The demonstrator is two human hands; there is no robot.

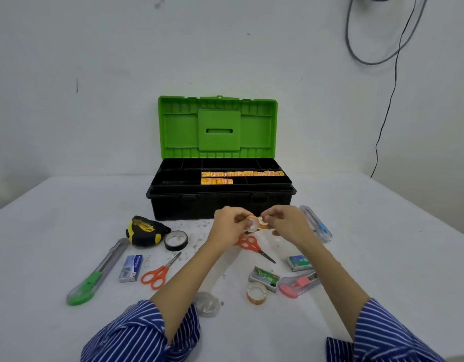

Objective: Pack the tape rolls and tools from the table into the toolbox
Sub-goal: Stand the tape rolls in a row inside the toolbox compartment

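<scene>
Head view, small orange-cored tape rolls [255, 222], pinched between both hands

Toolbox [220, 202]: black matt plastic base w/ glossy green plastic lid [217, 126]. Bench [55, 218]: matt white cloth. Scissors [157, 273]: orange plastic handles, metal blades. Sleeves [136, 333]: striped cloth.

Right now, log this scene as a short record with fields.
toolbox: open, green lid up
tray: two rows of orange tape rolls
left hand: holds small orange tape roll
right hand: holds second small tape roll
left of arms: tape measure, black tape, green cutter, scissors
right of arms: pink stapler, staple boxes, blue cutter
</scene>
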